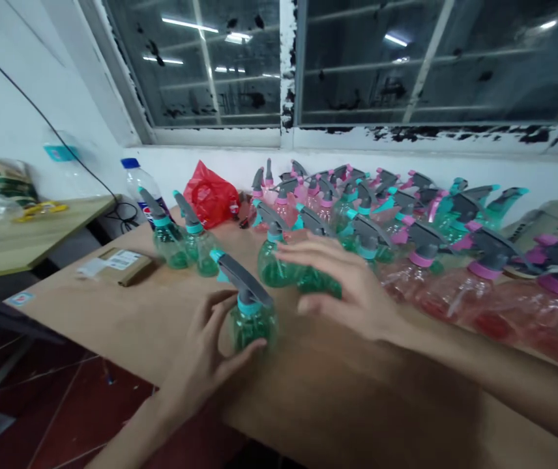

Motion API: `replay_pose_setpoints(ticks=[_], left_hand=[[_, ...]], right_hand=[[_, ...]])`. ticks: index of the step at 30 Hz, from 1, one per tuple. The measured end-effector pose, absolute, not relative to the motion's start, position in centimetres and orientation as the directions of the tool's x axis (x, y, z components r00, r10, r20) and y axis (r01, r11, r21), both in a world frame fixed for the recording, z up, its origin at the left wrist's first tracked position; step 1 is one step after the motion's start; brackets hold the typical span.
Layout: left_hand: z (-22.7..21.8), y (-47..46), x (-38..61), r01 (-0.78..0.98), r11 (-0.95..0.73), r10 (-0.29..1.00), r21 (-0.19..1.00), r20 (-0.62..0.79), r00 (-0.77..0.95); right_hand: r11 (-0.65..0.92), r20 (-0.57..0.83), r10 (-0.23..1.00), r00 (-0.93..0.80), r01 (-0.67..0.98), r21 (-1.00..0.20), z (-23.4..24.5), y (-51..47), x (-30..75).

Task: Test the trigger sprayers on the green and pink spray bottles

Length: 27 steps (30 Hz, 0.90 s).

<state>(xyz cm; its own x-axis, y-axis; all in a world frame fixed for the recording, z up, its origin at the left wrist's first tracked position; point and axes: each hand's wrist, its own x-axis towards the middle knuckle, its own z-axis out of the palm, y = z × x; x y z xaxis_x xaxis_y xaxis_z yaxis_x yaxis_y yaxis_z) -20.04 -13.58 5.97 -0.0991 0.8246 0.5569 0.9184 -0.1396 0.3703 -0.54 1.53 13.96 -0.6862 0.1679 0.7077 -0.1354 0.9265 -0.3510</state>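
Note:
My left hand [208, 352] is wrapped around the body of a green spray bottle [249, 316] with a grey trigger head, standing upright on the brown table [337, 397]. My right hand [345, 280] hovers with fingers stretched out over other green spray bottles [279, 260] just behind it, touching or nearly touching one. Several more green bottles and pink spray bottles [420, 267] crowd the table's back and right side.
Two green bottles [184, 238] stand apart at the left. A red plastic bag [210, 194], a blue-capped drink bottle [137, 182] and a small cardboard parcel [120, 264] lie near the left end. A lower side table [25, 241] stands farther left. A window runs behind.

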Motion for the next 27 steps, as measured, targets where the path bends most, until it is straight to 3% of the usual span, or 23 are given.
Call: replay_pose_setpoints(ticks=[4, 7, 11, 15, 21, 27], left_hand=[[6.1, -12.2, -23.7, 0.965, -0.032, 0.757, 0.259, 0.636, -0.146], [6.1, -10.4, -25.4, 0.979, 0.005, 0.743, 0.203, 0.654, -0.140], [6.1, -8.2, -26.4, 0.975, 0.037, 0.730, 0.219, 0.660, -0.176], [6.7, -6.7, -26.9, 0.976, 0.115, 0.734, 0.187, 0.646, -0.210], [8.0, -5.9, -26.9, 0.955, 0.295, 0.753, 0.014, 0.612, -0.241], [8.7, -5.2, -27.2, 0.949, 0.311, 0.765, -0.058, 0.607, -0.214]], right_hand=[[0.985, 0.816, 0.171, -0.553, 0.107, -0.134, 17.4, 3.0, -3.0], [0.940, 0.755, 0.245, -0.608, 0.338, -0.033, 18.4, 4.4, -5.9], [0.836, 0.632, 0.412, -0.656, 0.548, 0.024, 18.0, 6.5, -9.5], [0.817, 0.546, 0.460, -0.700, 0.575, 0.050, 17.1, 8.0, -11.2], [0.852, 0.518, 0.440, -0.734, 0.523, 0.017, 16.7, 8.7, -11.5], [0.880, 0.516, 0.402, -0.756, 0.475, 0.010, 16.6, 8.8, -11.4]])
